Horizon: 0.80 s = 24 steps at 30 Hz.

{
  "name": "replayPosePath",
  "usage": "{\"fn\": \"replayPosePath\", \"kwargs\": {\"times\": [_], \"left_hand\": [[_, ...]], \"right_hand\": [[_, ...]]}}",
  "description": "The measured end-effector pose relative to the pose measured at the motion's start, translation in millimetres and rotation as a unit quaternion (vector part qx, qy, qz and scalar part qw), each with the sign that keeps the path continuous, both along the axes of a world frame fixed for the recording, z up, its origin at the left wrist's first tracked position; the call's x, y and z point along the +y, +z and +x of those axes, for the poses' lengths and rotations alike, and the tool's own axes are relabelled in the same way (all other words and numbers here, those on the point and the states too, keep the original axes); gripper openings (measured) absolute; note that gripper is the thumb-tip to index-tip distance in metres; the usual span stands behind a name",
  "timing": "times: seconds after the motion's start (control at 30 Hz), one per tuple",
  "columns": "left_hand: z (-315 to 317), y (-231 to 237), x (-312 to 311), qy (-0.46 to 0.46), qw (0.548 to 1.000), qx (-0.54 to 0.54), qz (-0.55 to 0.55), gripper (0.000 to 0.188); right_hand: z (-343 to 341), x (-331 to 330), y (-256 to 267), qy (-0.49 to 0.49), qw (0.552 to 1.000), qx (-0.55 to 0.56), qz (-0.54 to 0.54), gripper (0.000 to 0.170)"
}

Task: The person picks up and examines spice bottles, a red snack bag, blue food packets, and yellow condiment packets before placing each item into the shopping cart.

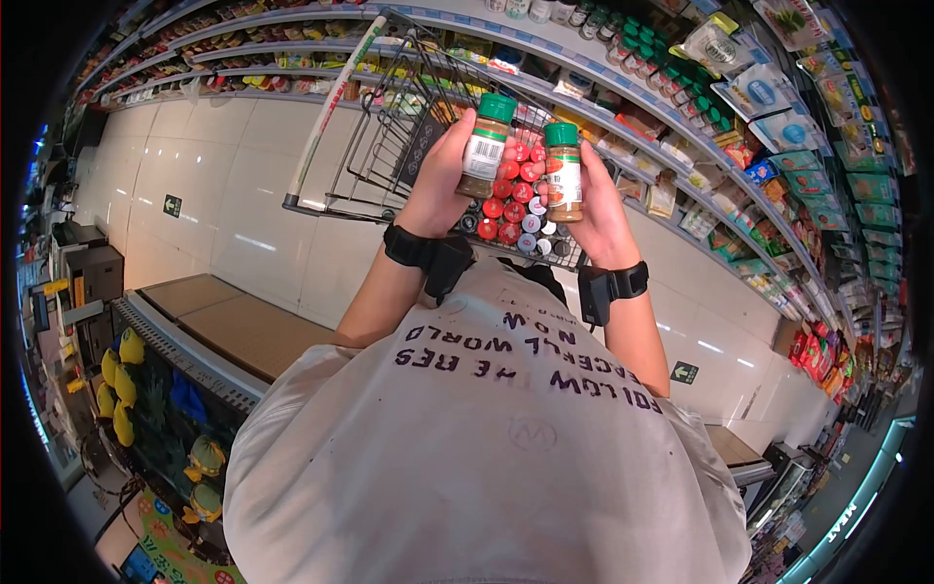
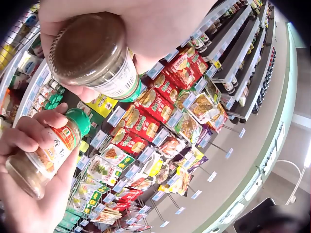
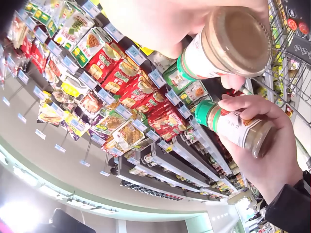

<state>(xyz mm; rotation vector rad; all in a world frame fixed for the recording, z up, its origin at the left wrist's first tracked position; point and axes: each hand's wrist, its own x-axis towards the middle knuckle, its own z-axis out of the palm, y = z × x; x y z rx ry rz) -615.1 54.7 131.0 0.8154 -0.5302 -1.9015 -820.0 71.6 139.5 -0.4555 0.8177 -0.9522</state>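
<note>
My left hand (image 1: pixel 440 185) grips a spice jar (image 1: pixel 484 146) with a green cap and a white barcode label, held upright over the cart. A second spice jar (image 1: pixel 563 175), also green-capped, with brown powder and a label with orange pictures, is in the grip of my right hand (image 1: pixel 605 219). The two jars stand side by side, a small gap between them. In the left wrist view the near jar's glass base (image 2: pixel 87 46) faces the camera, showing dark brown powder. Lighter brown powder fills the right-hand jar (image 3: pixel 238 41) in the right wrist view.
A wire shopping cart (image 1: pixel 375 127) stands in front, with several red-capped containers (image 1: pixel 509 209) below the jars. Shelves of green-capped jars (image 1: pixel 642 54) and hanging packets (image 1: pixel 764 92) curve along the far side and right. A brown-topped counter (image 1: pixel 233 326) is behind at the left.
</note>
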Motion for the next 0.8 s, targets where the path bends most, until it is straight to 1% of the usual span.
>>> {"fn": "replayPosePath", "kwargs": {"times": [0.13,0.2,0.23,0.33,0.43,0.5,0.63,0.7,0.73,0.8], "left_hand": [[-1,-1,2,-0.001,1.000,0.012,0.011,0.039],[-3,0,3,0.015,1.000,-0.006,0.005,0.034],[-4,0,2,0.015,1.000,-0.007,0.006,0.034],[-4,-1,3,0.021,1.000,-0.016,-0.006,0.031],[-3,-2,3,0.012,1.000,-0.022,0.007,0.029],[-4,-5,2,0.008,0.999,-0.031,0.000,0.030],[-6,-3,1,-0.008,1.000,-0.025,-0.005,0.035],[-4,-7,-2,-0.060,0.998,-0.018,0.006,0.042],[-5,-5,-1,-0.061,0.998,-0.018,0.007,0.042],[-8,4,2,-0.042,0.997,-0.058,0.031,0.045]], "right_hand": [[1,2,2,0.002,1.000,-0.001,-0.009,0.038],[1,2,3,-0.004,0.999,0.034,-0.020,0.035],[1,2,3,-0.005,0.999,0.033,-0.020,0.035],[2,2,4,-0.016,0.999,0.028,-0.019,0.033],[3,4,4,-0.045,0.997,0.057,-0.019,0.033],[4,5,8,-0.040,0.997,0.064,-0.007,0.034],[-1,3,2,-0.025,0.998,0.054,0.020,0.034],[-2,3,0,-0.031,0.999,0.011,0.018,0.033],[-3,4,0,-0.032,0.999,0.011,0.019,0.033],[-5,5,0,-0.023,1.000,0.008,0.014,0.030]]}}
